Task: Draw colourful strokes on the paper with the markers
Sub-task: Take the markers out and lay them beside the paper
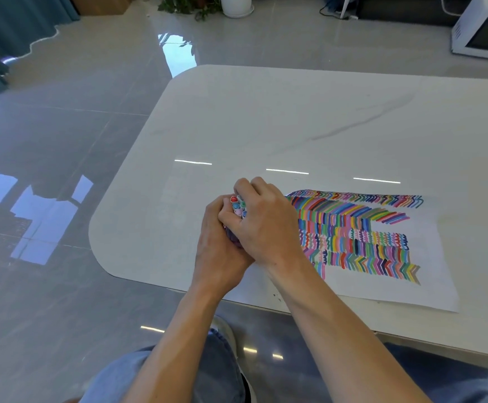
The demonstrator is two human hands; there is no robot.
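Observation:
A bundle of markers stands on the white table, its coloured cap ends (red, green, pink, blue) showing between my hands. My left hand wraps around the bundle from the left and below. My right hand curls over it from the right, fingers on the cap ends. Most of the bundle is hidden by both hands. The paper lies just to the right, covered with rows of colourful strokes, zigzags and chevrons.
The white table has a rounded left corner and its near edge runs by my knees. Beyond it is glossy grey floor, a potted plant and a white microwave at the far right.

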